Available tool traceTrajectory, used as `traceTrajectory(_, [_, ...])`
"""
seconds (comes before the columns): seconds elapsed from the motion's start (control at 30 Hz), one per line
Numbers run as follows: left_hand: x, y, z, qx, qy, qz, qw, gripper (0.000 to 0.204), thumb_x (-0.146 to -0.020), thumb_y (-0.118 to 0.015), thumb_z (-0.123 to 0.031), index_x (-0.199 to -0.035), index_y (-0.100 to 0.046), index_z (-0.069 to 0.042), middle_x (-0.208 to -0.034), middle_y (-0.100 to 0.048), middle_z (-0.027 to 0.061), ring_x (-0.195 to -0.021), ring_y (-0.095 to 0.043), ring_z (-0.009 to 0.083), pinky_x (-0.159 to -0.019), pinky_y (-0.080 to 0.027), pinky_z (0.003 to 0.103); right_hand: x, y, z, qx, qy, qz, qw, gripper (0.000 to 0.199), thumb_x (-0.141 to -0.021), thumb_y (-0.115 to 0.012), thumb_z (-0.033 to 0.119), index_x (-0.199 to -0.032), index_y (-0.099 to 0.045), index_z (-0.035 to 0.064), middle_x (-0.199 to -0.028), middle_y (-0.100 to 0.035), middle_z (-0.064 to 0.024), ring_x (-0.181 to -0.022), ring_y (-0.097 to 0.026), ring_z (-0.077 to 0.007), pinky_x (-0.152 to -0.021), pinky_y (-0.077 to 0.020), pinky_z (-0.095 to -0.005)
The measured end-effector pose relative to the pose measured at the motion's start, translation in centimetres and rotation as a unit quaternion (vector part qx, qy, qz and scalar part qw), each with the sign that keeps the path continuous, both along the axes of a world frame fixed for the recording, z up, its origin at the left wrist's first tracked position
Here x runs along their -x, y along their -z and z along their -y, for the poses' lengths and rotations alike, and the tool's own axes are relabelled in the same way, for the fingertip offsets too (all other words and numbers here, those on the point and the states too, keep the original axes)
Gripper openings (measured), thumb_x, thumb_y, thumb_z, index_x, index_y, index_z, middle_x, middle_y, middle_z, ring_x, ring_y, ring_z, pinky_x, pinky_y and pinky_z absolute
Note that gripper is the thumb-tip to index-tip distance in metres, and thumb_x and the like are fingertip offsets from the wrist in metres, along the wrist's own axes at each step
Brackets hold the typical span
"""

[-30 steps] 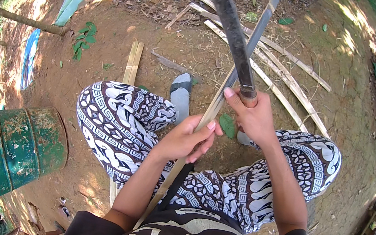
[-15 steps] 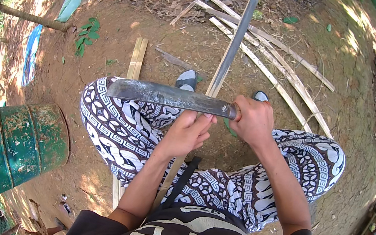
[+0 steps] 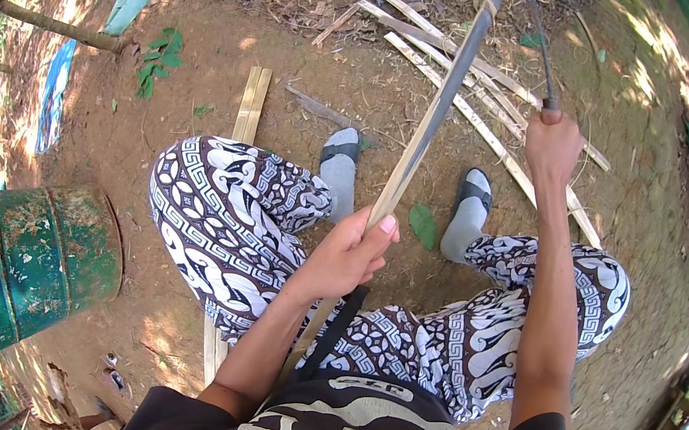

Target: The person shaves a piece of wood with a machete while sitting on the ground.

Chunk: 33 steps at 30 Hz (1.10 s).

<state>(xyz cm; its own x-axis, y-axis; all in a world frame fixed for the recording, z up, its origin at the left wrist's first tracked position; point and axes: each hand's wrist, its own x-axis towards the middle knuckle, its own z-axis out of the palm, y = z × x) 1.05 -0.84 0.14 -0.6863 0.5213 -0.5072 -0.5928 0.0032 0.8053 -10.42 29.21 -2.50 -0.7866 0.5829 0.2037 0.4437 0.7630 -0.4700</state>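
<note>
My left hand (image 3: 351, 253) is wrapped round a long strip of split bamboo (image 3: 437, 107), pale on one side and dark on the other. The strip slants from my lap up past the top edge of the view. Farther out and to the right, my right hand (image 3: 551, 150) grips the handle of a machete (image 3: 540, 38). Its blade points up and away and shows edge-on as a thin dark line, to the right of the bamboo and apart from it.
Several pale bamboo strips (image 3: 475, 104) lie crossed on the dirt ahead. More strips (image 3: 251, 106) run under my bent leg at left. A rusty green drum (image 3: 26, 269) stands at the left, below a branch (image 3: 50, 27). A green leaf (image 3: 422, 227) lies between my feet.
My right hand has swung the machete from across the bamboo, just above my left hand, out and up to the right. The bamboo's far end has tilted slightly right.
</note>
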Motion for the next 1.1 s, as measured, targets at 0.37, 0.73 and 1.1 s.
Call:
traceTrajectory(0.37, [2.4, -0.2, 1.2, -0.125, -0.041, -0.023, 0.991, 0.012, -0.093, -0.052, -0.003, -0.105, -0.051, -0.002, -0.062, -0.039, -0.0035, -0.041, -0.031, 0.004, -0.038, -0.025, 0.023, -7.5, 0.3, 9.1, 0.033, -0.394, -0.044, 0.917, 0.012, -0.065, -0.065, 0.009, -0.069, -0.054, 0.0065, -0.058, -0.055, -0.0121, -0.052, -0.057, -0.0328, -0.052, -0.0451, -0.0431])
traceTrajectory(0.73, [1.8, 0.3, 0.8, -0.065, -0.038, -0.041, 0.996, 0.028, -0.082, -0.059, 0.011, -0.096, -0.044, -0.009, -0.068, -0.036, -0.0058, -0.045, -0.031, 0.0014, -0.04, -0.025, 0.021, -8.7, 0.6, 10.1, 0.024, -0.44, -0.028, 0.897, 0.016, -0.061, -0.066, 0.008, -0.074, -0.055, 0.0068, -0.062, -0.058, -0.0118, -0.056, -0.059, -0.0355, -0.054, -0.0466, -0.0444])
traceTrajectory(1.1, [1.4, 0.1, 0.8, -0.125, -0.011, 0.007, 0.992, 0.039, -0.077, -0.061, 0.016, -0.094, -0.039, -0.013, -0.065, -0.031, -0.0084, -0.045, -0.028, 0.0007, -0.038, -0.022, 0.021, -6.2, 2.1, 8.1, -0.062, -0.349, -0.036, 0.934, 0.015, -0.073, -0.066, 0.013, -0.069, -0.056, 0.0028, -0.061, -0.063, -0.0162, -0.061, -0.066, -0.035, -0.057, -0.052, -0.0444])
